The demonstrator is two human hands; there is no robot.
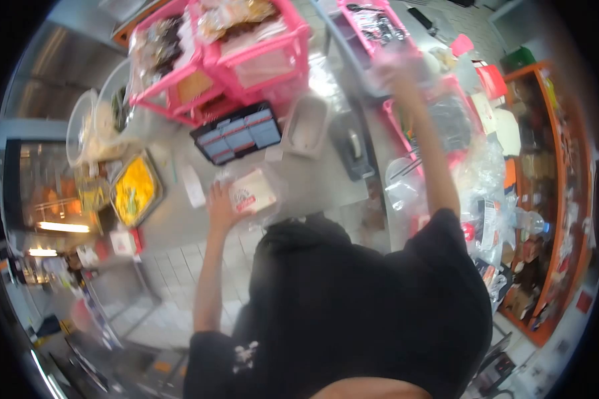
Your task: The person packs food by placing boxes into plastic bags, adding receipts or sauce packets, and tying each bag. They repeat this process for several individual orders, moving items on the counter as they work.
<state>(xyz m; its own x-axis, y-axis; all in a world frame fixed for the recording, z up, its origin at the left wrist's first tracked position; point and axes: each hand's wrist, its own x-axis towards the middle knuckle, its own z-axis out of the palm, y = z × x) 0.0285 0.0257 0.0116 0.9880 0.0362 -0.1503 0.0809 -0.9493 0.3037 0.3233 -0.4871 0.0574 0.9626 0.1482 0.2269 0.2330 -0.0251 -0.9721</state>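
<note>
My left hand (223,207) grips the left edge of a white box with red and black print (253,191). A clear plastic bag (273,207) surrounds the box, which lies on the steel counter (173,223). My right hand (394,78) reaches far out to the right, smeared by motion. It is over a grey-blue tub (363,63), just below a pink basket of dark, wrapped-looking items (378,28). Something pale and translucent shows around its fingers, and I cannot make out whether they hold it.
A tablet (238,133) and a steel pan (306,126) stand behind the box. Pink crates (256,63) with packets rise at the back. Left are a tray of yellow food (134,189) and clear tubs (83,126). A second pink basket (469,106) and plastic bags crowd the right.
</note>
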